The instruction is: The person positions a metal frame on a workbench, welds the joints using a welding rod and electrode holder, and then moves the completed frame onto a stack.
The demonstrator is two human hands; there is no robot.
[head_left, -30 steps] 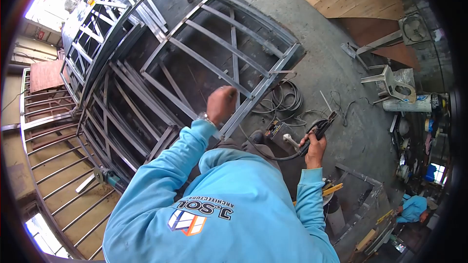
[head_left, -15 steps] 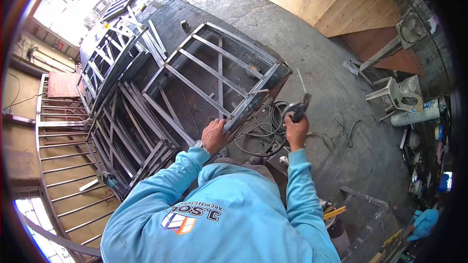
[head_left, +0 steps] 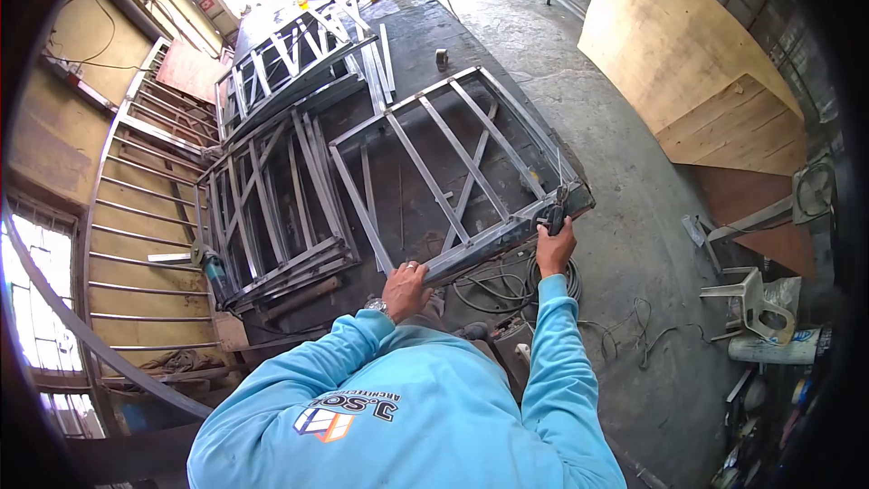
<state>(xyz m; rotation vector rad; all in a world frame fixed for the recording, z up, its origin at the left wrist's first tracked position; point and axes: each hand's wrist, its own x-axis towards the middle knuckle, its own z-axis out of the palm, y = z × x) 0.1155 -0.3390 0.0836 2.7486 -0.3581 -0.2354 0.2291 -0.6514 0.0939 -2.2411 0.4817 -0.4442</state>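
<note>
A welded metal frame with several crossbars lies on the dark worktable. My left hand, with a ring and a wristwatch, has its fingers curled over the frame's near edge by the left corner. In my right hand is a black welding electrode holder, gripped just over the near right corner of the frame. A thin electrode rod points up and away from its jaw. Whether the rod touches the metal cannot be made out.
More metal frames are stacked at left, beside a green angle grinder. A barred metal panel leans further left. Coiled cable lies below the table's near edge. Plywood sheets and a white plastic chair stand at right.
My right hand has brought the electrode holder from beside the table to the frame's near right corner. My left hand has shifted left along the near edge. The camera view has turned.
</note>
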